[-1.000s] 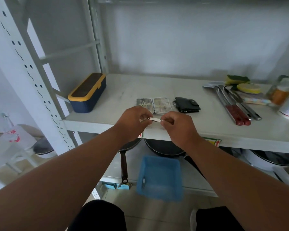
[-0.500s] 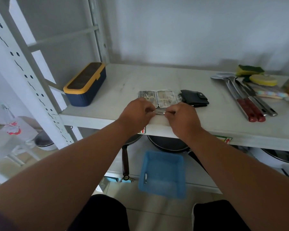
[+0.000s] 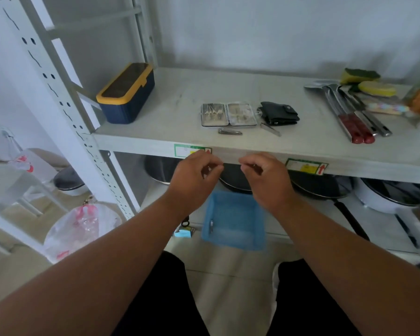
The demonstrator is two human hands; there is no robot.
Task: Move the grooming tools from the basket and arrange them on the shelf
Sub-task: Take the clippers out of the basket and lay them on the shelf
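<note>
Both hands, left hand and right hand, have pulled back empty, fingers loosely curled, leaving the nail clipper on the shelf. Next: reach down for the 1 tool left in the basket.

At the frame's centre, bare grey shelf top lies open between the navy box with a yellow lid at left and the open metal grooming case. Before the case, a small nail clipper and a slim metal tool crowd the front edge. Right of the black wallet, open surface reaches the red-handled utensils. Below, the blue plastic basket stands unobstructed from above.
</note>
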